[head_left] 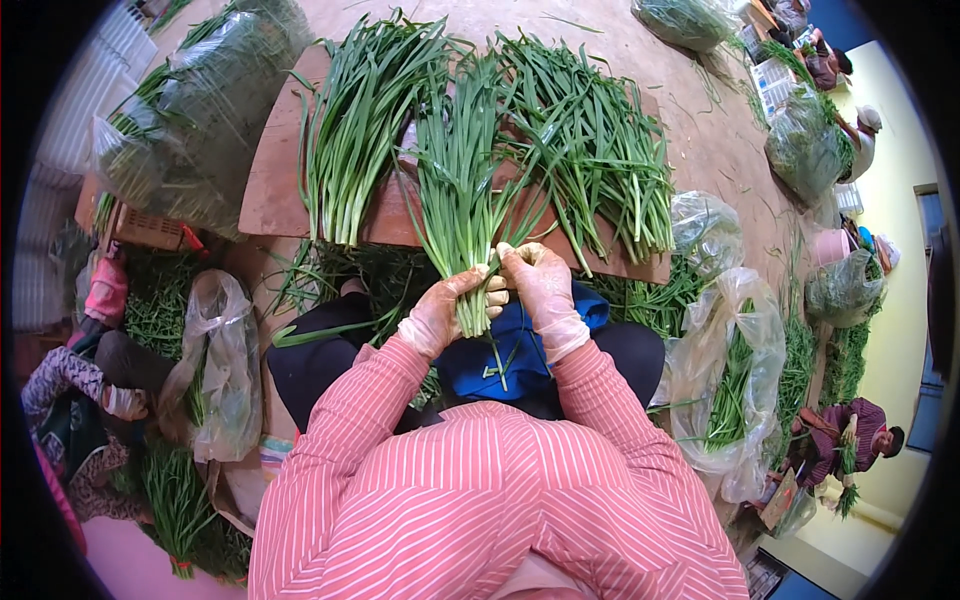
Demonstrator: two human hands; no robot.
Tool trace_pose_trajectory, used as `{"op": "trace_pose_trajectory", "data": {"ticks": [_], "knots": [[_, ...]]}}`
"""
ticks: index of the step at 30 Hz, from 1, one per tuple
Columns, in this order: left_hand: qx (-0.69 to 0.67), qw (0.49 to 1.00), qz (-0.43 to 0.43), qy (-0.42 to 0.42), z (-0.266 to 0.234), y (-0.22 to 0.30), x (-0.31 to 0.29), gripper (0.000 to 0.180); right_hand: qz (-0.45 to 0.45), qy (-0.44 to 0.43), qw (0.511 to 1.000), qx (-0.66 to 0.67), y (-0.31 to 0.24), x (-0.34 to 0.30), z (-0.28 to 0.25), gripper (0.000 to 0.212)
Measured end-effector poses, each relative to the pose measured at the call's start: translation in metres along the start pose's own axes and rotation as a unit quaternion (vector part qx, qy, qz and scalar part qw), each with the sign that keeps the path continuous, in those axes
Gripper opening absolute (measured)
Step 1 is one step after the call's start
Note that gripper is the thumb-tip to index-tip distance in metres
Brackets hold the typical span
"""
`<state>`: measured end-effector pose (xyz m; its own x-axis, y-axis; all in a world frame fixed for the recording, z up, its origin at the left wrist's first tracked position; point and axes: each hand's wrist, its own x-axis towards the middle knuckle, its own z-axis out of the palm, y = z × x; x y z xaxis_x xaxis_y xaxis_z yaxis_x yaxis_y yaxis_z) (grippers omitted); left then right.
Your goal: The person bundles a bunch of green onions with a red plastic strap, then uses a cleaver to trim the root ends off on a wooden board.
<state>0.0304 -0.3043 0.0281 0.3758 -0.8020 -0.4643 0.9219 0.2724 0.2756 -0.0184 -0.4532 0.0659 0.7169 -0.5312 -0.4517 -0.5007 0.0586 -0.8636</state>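
Note:
A bunch of garlic chives (462,185), long flat green leaves with paler stems, lies with its leaves over the edge of a brown board (268,190). My left hand (447,302), in a thin whitish glove, is wrapped round its stem end, and the cut ends stick out below. My right hand (541,292), gloved too, is closed in a pinch at the bunch's right side; what its fingertips hold is hidden. Another pile of chives (365,130) lies to the left on the board, and a wider pile (600,150) to the right.
Below my hands a blue cloth (490,365) with loose stem bits covers my lap. Clear plastic bags of greens stand at left (222,365) and right (735,390). A large wrapped bundle (205,110) is at the far left. Other people sit on both sides, one in a striped top (850,435).

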Motion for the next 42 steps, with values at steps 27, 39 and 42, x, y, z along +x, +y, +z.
{"op": "trace_pose_trajectory", "data": {"ticks": [27,39,42], "knots": [[0.137,0.984,0.096,-0.067,0.002,0.001,-0.009,0.047,-0.197,-0.045,0.855,-0.478,-0.044,-0.009,0.017,0.039],[-0.048,0.994,0.034,-0.096,-0.017,0.001,0.004,0.025,-0.436,-0.082,0.887,-0.132,-0.036,-0.051,0.01,0.012],[-0.037,0.999,0.007,0.017,0.005,0.01,-0.006,0.028,-0.373,-0.257,0.886,-0.102,-0.063,-0.088,0.002,0.012]]}}
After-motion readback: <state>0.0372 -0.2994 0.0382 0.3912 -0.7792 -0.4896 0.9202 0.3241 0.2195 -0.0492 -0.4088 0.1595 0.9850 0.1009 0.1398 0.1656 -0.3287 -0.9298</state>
